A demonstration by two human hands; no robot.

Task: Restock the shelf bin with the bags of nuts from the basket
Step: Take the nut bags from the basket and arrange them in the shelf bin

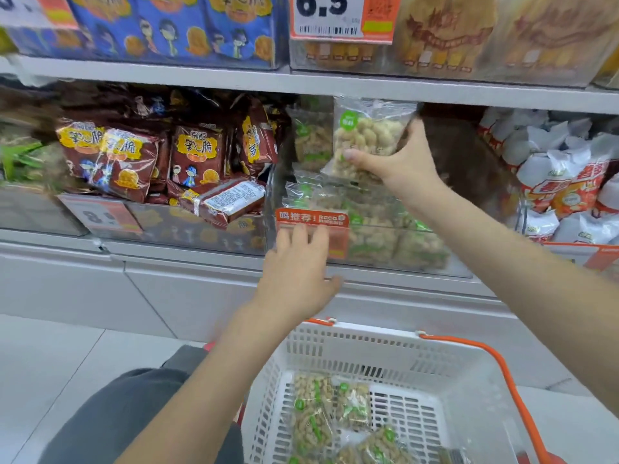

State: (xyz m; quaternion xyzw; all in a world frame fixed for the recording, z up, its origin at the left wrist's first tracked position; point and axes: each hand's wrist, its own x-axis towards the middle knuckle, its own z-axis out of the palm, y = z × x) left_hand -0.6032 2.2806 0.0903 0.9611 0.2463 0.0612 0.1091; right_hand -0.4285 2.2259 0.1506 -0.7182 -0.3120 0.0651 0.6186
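My right hand (400,162) grips a clear bag of nuts (366,133) with a green label and holds it upright above the clear shelf bin (445,267). That bin has several such bags piled inside. My left hand (298,272) rests against the bin's front, fingers spread over an orange tag (313,217), holding nothing. Below, the white basket (355,343) with orange handles holds several more bags of nuts (321,413) on its floor.
Brown snack packs (187,155) fill the bin to the left. White and orange bags (566,182) fill the bin to the right. A shelf above carries blue packs (174,25) and a price card (328,15). My dark-trousered knee (127,413) is left of the basket.
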